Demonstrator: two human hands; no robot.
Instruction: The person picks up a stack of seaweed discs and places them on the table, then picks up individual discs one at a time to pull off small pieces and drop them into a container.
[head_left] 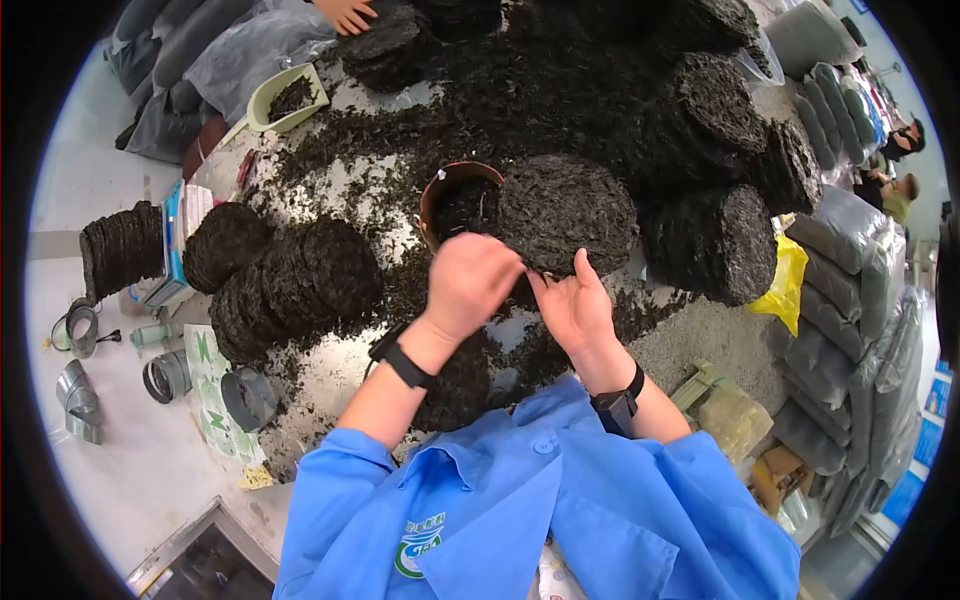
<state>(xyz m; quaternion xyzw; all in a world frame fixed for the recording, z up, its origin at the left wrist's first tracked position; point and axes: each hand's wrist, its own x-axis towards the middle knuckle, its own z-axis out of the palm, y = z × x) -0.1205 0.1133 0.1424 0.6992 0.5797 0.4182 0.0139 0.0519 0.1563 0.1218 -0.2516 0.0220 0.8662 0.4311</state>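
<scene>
We are working at the near rim of a round pressed cake of dark dried leaf (566,212), and both hands are meeting there. Our left hand (468,285) is curled, its fingers closed down on the cake's edge, apparently pinching it to steady it. Our right hand (573,308) is lying more open, palm up, with the fingertips tucked against the same edge just beside the left fingers; whether it is actually clamping anything we cannot tell, since the contact is hidden.

The cake is tilting against a small brown pot (447,195) just beyond the left hand, probably so that crumbs are falling into or near it. Loose leaf is lying scattered over the table (700,340) under and around both wrists.

Out to the left of the grip, a row of similar cakes (290,275) is standing on edge, leaning together. Beyond and to the right, taller stacks of cakes (715,240) are crowding in. Far beyond the grip, a green scoop (285,98) holds some leaf, and another person's hand (347,14) is resting on a cake.
</scene>
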